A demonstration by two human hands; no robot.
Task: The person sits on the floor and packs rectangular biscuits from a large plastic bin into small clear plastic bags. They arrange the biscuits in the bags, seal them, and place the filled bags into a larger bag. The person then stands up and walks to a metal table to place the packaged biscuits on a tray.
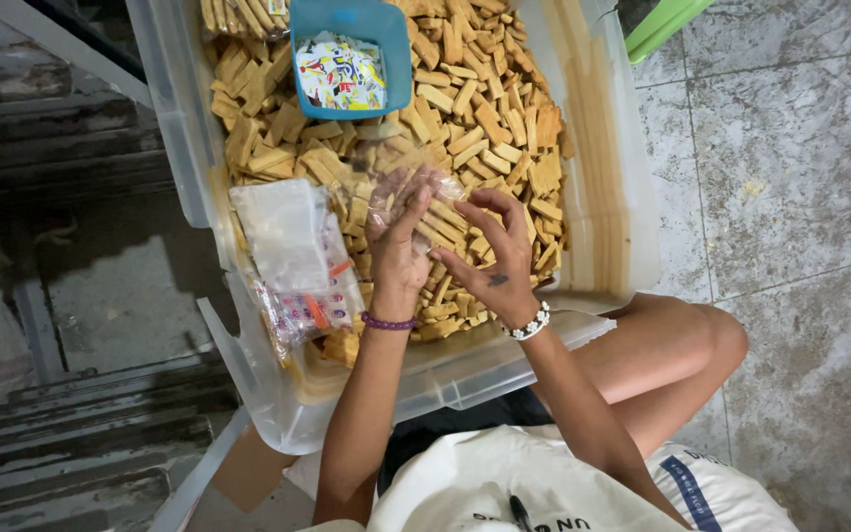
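Observation:
My left hand (396, 251) and my right hand (494, 251) are raised together over a big clear plastic tub (608, 197) full of tan rectangular biscuit pieces (485, 118). Between them they hold a small clear plastic bag (416, 192) with several biscuit pieces inside. My left hand grips the bag from the left side, fingers up along it. The fingers of my right hand pinch its right edge. A purple bead bracelet is on my left wrist and a white bead bracelet on my right.
A blue square tub (347, 54) of small colourful printed pieces sits on the biscuits at the top. A stack of empty clear bags (293, 251) lies at the tub's left. Grey tiled floor (790, 177) lies right, my bare knee (687, 345) below, metal rails (81, 433) left.

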